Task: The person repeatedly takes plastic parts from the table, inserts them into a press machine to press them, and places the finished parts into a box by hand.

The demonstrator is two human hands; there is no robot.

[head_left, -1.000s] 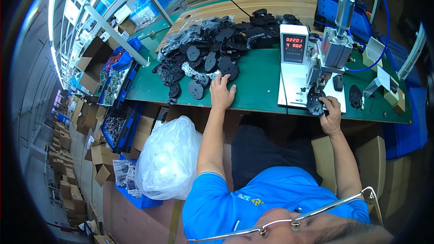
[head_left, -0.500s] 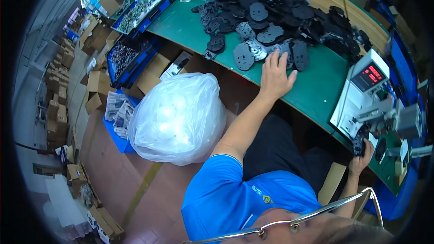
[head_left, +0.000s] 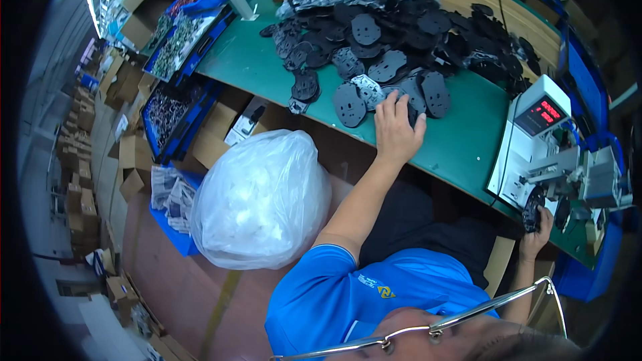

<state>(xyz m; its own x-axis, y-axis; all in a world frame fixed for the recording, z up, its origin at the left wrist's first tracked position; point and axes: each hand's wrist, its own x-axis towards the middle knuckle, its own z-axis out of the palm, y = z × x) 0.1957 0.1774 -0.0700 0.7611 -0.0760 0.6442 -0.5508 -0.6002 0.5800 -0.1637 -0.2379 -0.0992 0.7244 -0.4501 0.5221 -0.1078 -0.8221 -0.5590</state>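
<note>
My left hand reaches over the near edge of the green bench, fingers stretched out and thumb apart. Its fingertips rest at the front of a heap of flat black plastic plates with rounded ends and small holes. Just beyond them lies a shinier grey plate, beside a black plate. Part of a dark plate under the fingers is hidden. At the far right, my right hand grips a black plastic plate by its edge, beside a bench machine.
A white unit with a red digital display stands on the bench's right side. Left of my legs sits a large filled clear plastic bag. Blue trays of small parts hang beyond it, with a cardboard box on the floor.
My left hand has drawn back slightly toward the bench edge. The plate in my right hand has turned and stands more upright beside the machine. The whole view has shifted a little.
</note>
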